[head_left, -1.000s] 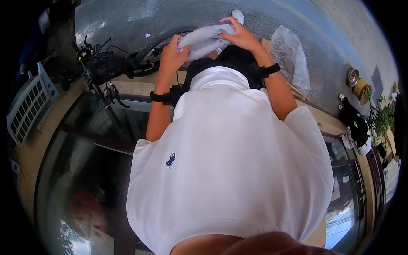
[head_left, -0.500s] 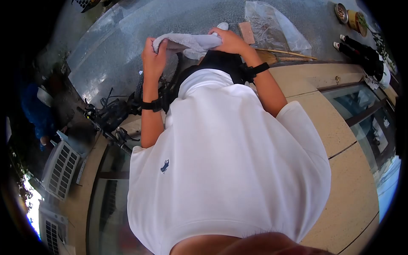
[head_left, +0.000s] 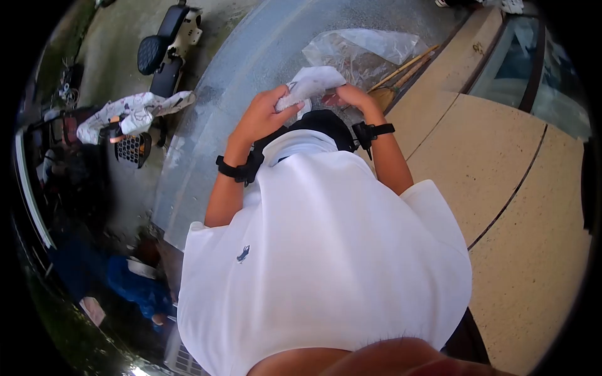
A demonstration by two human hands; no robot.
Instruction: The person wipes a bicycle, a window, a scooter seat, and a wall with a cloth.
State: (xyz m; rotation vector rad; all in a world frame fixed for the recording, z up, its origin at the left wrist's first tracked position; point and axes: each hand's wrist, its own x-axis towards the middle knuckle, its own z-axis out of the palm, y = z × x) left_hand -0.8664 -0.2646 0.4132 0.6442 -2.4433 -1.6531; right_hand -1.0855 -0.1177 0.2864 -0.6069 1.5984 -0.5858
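Note:
A white and pale grey cloth (head_left: 316, 80), like a small towel, is bunched and folded over between my two hands, out in front of my waist. My left hand (head_left: 264, 116) pinches its near left edge between thumb and fingers. At the other end, my right hand (head_left: 355, 99) is closed on the cloth, its fingertips partly hidden and blurred. A black band with a small device (head_left: 241, 169) is on my left wrist, and another black band (head_left: 374, 130) is on the right.
Beyond my hands, a clear plastic sheet (head_left: 364, 50) lies on the paving beside a broom (head_left: 385, 97). A tan stone wall (head_left: 501, 182) with windows runs along my right. To the left stand a scooter (head_left: 166, 56) and a person in blue (head_left: 138, 288).
The cloth, stretched between my hands before, is now folded and bunched, with my hands closer together. My view has turned left, bringing the scooter in; the bicycle no longer shows.

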